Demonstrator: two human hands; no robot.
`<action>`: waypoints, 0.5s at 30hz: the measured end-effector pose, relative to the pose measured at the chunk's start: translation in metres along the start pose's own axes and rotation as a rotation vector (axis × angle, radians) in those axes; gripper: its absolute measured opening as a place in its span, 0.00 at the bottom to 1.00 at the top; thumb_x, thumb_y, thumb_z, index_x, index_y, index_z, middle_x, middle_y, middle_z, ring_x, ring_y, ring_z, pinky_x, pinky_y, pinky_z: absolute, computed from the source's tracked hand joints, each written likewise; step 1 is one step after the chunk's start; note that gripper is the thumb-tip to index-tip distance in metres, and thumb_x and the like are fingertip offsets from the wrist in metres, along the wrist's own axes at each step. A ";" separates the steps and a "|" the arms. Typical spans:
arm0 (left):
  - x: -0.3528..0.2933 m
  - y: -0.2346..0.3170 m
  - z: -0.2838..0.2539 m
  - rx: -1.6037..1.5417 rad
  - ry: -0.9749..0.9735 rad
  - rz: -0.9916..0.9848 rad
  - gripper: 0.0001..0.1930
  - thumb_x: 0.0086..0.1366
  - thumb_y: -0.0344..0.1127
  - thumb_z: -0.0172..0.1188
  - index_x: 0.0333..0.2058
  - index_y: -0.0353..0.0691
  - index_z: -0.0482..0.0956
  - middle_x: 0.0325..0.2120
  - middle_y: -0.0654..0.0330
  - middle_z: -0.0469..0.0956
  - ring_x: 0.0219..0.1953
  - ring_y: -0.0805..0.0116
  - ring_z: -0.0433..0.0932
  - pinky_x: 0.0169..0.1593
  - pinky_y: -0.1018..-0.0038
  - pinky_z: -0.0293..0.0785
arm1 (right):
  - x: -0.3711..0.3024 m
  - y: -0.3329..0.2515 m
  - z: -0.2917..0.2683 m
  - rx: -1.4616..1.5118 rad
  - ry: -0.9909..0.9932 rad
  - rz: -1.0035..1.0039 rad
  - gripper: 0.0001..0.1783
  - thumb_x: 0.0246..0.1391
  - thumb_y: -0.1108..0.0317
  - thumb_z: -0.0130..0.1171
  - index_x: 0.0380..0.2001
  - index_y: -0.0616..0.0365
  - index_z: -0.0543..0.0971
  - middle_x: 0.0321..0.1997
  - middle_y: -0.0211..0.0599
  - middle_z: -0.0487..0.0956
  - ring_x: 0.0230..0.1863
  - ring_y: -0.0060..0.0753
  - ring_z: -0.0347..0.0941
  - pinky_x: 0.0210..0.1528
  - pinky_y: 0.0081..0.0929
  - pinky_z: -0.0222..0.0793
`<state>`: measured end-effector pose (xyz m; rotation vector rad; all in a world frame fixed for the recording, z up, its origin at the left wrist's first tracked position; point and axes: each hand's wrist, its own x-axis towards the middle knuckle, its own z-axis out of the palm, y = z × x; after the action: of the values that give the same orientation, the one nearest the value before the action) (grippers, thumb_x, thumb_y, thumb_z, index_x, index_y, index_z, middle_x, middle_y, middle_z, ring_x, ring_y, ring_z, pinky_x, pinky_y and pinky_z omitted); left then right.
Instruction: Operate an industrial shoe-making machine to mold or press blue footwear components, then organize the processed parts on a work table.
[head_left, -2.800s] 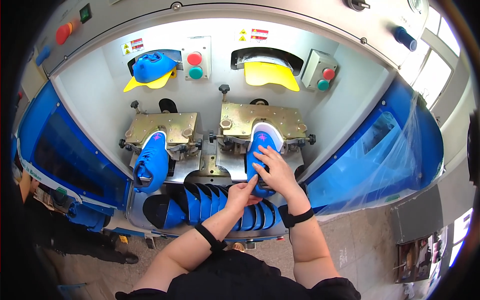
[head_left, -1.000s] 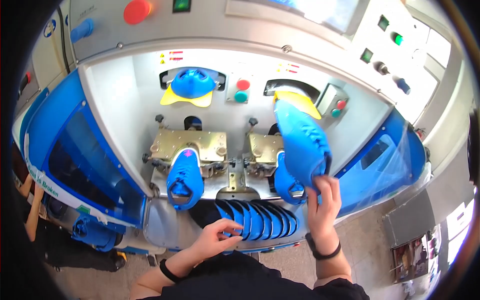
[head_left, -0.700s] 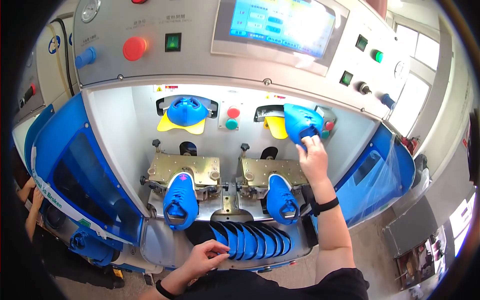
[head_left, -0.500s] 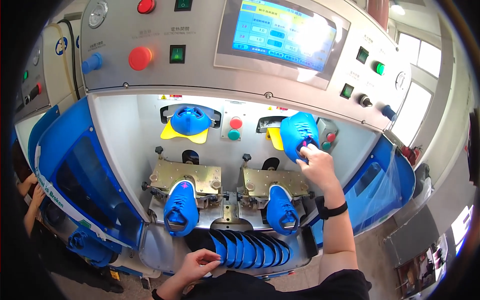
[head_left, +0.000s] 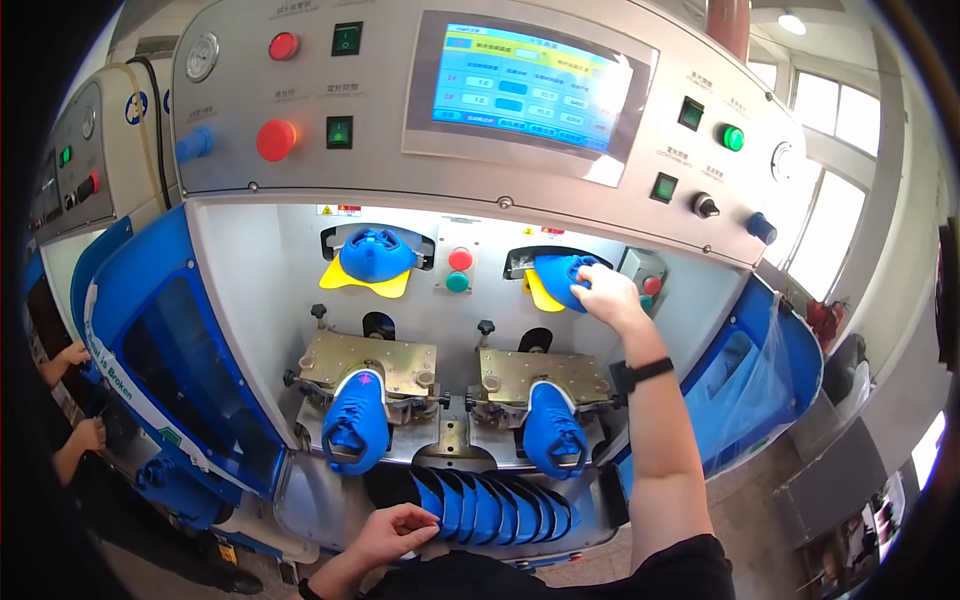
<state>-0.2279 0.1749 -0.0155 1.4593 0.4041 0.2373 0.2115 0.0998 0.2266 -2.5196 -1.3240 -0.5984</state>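
My right hand [head_left: 608, 295] pinches the opening of a blue shoe upper [head_left: 558, 272], which sits at the upper right mould with a yellow pad [head_left: 541, 292] under it. My left hand [head_left: 393, 533] is low and in front, fingers curled, fingertips against the left end of a row of curved blue-and-black pieces [head_left: 500, 508]. What those fingertips hold, if anything, is hidden. Another blue upper [head_left: 376, 256] covers the upper left mould over a yellow pad [head_left: 364, 279]. Below, two blue shoe uppers hang toe-up on the left clamp [head_left: 356, 425] and the right clamp [head_left: 553, 430].
Overhead, the machine's panel carries a lit screen [head_left: 525, 90] and a red stop button [head_left: 276, 140]. Red and green buttons [head_left: 459, 270] sit between the upper moulds. Blue doors flank the bay, left [head_left: 185, 350] and right [head_left: 735, 385]. Another person's hands [head_left: 88, 435] show at far left.
My right hand has moved the blue upper up and left, against the upper right mould; before, it hung in front of it. My left hand stays by the row. The view has shifted slightly.
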 end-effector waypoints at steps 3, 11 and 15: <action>0.006 -0.001 0.005 0.011 -0.043 -0.044 0.12 0.61 0.31 0.66 0.42 0.36 0.80 0.36 0.63 0.82 0.39 0.78 0.79 0.44 0.80 0.74 | 0.019 0.007 0.014 0.079 0.085 0.064 0.19 0.51 0.53 0.60 0.44 0.48 0.77 0.46 0.42 0.76 0.46 0.51 0.75 0.48 0.43 0.72; -0.014 -0.022 -0.019 0.092 0.144 0.027 0.10 0.61 0.32 0.67 0.41 0.38 0.81 0.33 0.62 0.82 0.36 0.77 0.80 0.41 0.78 0.76 | -0.038 0.041 0.100 0.222 1.042 0.219 0.15 0.51 0.68 0.57 0.43 0.57 0.71 0.54 0.51 0.70 0.52 0.54 0.71 0.48 0.46 0.72; -0.024 -0.023 -0.031 0.023 0.166 -0.047 0.09 0.64 0.30 0.62 0.42 0.35 0.79 0.35 0.58 0.83 0.37 0.70 0.82 0.40 0.75 0.78 | -0.059 0.056 0.121 0.271 0.591 0.452 0.11 0.44 0.76 0.52 0.35 0.58 0.72 0.71 0.59 0.51 0.59 0.58 0.67 0.54 0.46 0.68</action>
<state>-0.2641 0.1915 -0.0374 1.4558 0.5770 0.3182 0.2576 0.0714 0.0910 -2.0763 -0.5603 -0.8896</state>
